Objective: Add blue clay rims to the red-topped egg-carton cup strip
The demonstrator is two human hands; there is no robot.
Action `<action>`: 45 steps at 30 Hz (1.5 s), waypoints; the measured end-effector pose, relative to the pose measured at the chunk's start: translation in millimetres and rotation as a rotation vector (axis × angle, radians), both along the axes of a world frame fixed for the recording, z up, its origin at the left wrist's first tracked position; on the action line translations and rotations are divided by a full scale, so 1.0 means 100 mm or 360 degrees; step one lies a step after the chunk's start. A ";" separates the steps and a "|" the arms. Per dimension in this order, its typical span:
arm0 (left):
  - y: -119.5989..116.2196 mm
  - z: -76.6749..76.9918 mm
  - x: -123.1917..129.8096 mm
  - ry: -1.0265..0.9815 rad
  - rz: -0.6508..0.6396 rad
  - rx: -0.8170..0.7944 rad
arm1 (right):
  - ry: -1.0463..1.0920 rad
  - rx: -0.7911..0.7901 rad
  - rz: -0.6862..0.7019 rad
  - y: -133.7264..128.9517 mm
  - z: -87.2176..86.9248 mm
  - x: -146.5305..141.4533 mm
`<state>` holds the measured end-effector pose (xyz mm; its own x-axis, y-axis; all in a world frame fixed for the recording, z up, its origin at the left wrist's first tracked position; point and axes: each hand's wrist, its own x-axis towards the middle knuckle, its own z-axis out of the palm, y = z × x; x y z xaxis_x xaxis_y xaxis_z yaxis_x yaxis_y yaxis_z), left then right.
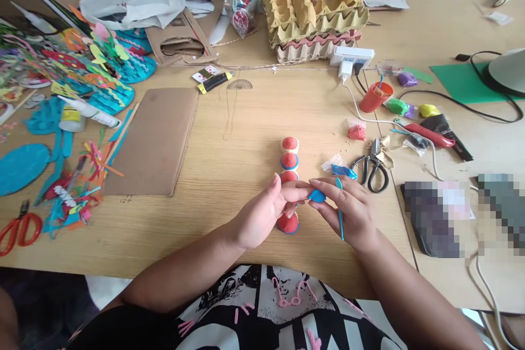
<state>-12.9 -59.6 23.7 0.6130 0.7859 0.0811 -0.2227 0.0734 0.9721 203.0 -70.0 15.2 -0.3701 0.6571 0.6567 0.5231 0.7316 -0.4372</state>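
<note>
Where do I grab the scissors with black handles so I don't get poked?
Best take the black-handled scissors by the handle loops, coming from the near side. The loops lie toward you and the blades point away, so your fingers should stay clear of the tips.

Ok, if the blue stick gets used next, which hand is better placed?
Probably the right hand: the blue stick lies across its fingers. The left hand has no stick; its fingertips are at the blue piece that the right hand pinches.
</note>
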 end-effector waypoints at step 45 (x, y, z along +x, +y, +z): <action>0.05 -0.16 0.01 0.0695 0.0949 0.1048 | 0.1392 -0.1686 0.0196 0.01 -0.23 -0.21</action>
